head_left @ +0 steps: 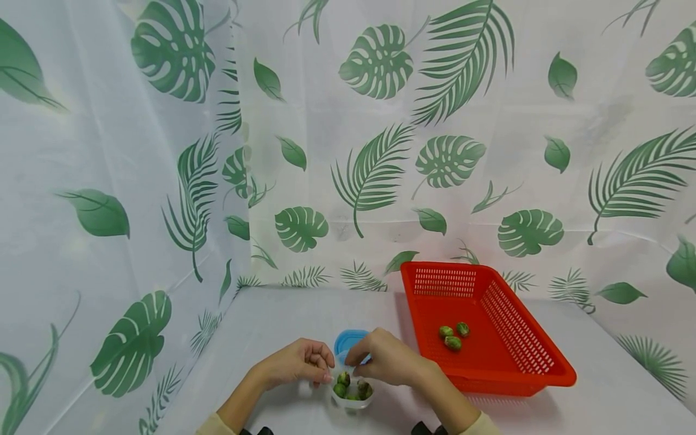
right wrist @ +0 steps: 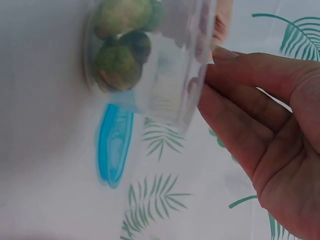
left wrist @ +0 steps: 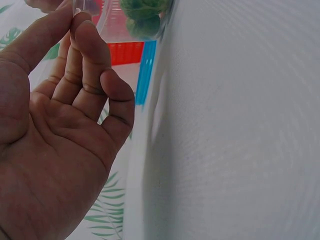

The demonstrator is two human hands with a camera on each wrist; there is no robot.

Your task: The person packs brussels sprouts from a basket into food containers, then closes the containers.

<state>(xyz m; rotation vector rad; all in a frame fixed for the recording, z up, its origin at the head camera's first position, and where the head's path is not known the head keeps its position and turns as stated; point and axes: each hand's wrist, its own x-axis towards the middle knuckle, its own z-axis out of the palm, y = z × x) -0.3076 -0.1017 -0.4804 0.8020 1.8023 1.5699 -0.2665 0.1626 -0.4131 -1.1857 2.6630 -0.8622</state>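
Left hand point(head_left: 300, 364) and right hand point(head_left: 385, 357) pinch the thin rim of a clear plastic tub point(head_left: 352, 404) on the counter point(head_left: 304, 317), a grip apparently meant to steady it without crowding the round, leafy sprouts point(head_left: 343, 379) inside. Behind lies a blue lid point(head_left: 349, 340); at right, a slotted red basket point(head_left: 502, 384) holds three more sprouts point(head_left: 453, 343), seemingly within easy reach.

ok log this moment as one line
left hand: pinches rim of clear tub | right hand: pinches its rim | tub: brussels sprouts inside | blue lid: beyond tub | red basket: three sprouts inside
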